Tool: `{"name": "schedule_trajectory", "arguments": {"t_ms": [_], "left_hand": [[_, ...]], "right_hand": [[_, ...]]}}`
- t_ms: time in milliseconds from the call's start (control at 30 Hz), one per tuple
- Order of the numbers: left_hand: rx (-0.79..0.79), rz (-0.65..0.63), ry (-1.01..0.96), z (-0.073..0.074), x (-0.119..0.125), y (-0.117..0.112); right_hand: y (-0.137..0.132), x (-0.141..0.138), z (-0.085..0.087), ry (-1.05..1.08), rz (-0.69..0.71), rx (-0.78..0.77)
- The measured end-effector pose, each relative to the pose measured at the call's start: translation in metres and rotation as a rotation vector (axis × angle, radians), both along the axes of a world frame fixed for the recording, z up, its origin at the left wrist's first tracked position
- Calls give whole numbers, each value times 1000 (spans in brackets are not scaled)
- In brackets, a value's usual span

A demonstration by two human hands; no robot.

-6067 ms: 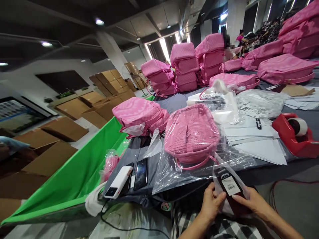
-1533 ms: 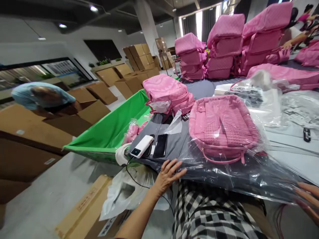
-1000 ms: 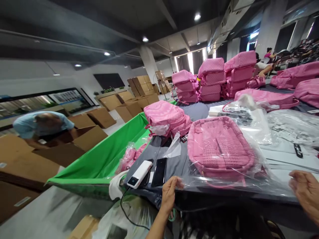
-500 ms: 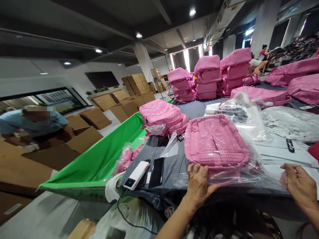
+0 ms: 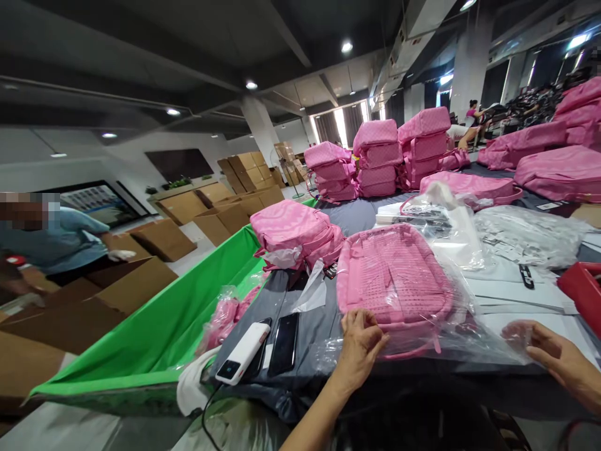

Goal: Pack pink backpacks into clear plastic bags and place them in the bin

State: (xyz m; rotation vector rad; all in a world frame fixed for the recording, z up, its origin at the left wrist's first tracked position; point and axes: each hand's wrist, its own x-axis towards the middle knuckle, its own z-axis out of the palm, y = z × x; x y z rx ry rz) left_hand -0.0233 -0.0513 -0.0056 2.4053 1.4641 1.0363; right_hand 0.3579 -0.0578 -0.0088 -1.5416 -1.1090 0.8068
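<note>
At the far left a co-worker [image 5: 56, 247] in a blue shirt bends over open cardboard boxes [image 5: 136, 285], one gloved hand showing. Next comes one long green-lined bin [image 5: 141, 326], with a few small pink items in clear wrap [image 5: 223, 322] at its edge and one white cloth [image 5: 192, 382] draped over its near corner. On the grey-covered counter [image 5: 300, 307] lie one white power bank [image 5: 243, 354] and one black smartphone [image 5: 284, 344], side by side, with one unbagged pink backpack [image 5: 295, 235] beyond them. The person's left hand [image 5: 359, 351] has a tight, pinching grip on the near edge of a clear plastic bag [image 5: 469, 338], its fingers gathering the film. Inside that bag, flat on the counter between both hands, lies one pink woven backpack [image 5: 392, 275]. Three stacks of pink backpacks [image 5: 375, 160] stand beyond it. To the right are one heap of bagged labels [image 5: 528, 235] and white paper sheets [image 5: 516, 294]. The right hand [image 5: 558, 357] lies open against the film, fingers extended, holding nothing firmly. One red tape dispenser [image 5: 582, 288] sits cut off at the right edge.
</note>
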Motion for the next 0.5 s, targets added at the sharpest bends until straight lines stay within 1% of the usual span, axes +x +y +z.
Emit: {"name": "schedule_trajectory", "arguments": {"t_ms": [100,133,200,300,400,500], "left_hand": [[-52,-36,-9,4,-3,4],[-59,-50,2,7,-5,5],[-69,-74,25,13,-7,9],[-136,-112,15,22,-9,22],[-300,-153,-75,26,-9,39],[-496,-197,-233,24,-10,53]], "right_hand": [[-5,-1,-7,142,-85,14],[-5,-5,-9,147,-135,43],[-3,-15,-12,66,-183,84],[6,-28,-18,-168,-244,95],[14,-30,-26,-317,-308,114],[18,-26,-31,-361,-327,119]]}}
